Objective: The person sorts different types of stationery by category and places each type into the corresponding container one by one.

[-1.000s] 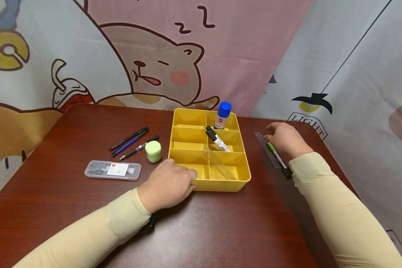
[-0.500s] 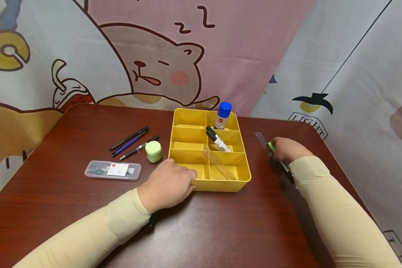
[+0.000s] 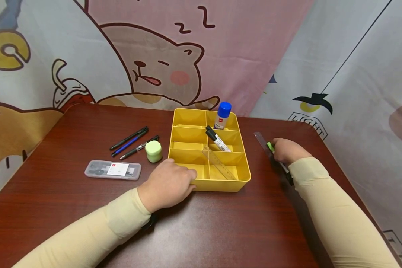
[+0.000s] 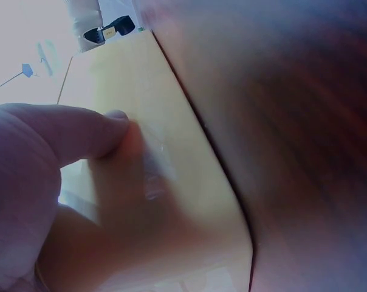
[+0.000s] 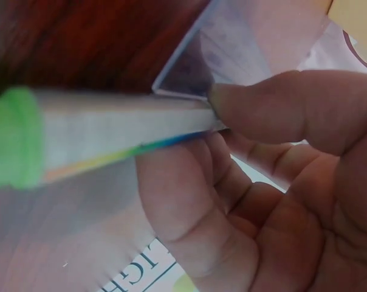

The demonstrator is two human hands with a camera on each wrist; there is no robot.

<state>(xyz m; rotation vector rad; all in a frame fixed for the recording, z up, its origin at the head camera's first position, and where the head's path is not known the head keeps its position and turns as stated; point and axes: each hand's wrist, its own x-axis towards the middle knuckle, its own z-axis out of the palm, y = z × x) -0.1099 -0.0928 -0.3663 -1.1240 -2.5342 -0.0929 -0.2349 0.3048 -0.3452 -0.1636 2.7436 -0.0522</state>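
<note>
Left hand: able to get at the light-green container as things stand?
Probably yes: the light-green container stands just beyond the left hand with nothing visible between them, though that hand would first need to release the yellow tray.

Right hand (image 3: 290,150) lowered, seemingly pinching green-ended pen (image 5: 104,131)

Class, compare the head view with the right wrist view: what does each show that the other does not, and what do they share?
Only the head view shows the left hand, the blue-capped tube and the round green jar. Only the right wrist view shows the rainbow stripe along the green-ended pen. Both show that pen, the right hand on it, and the brown table.
</note>
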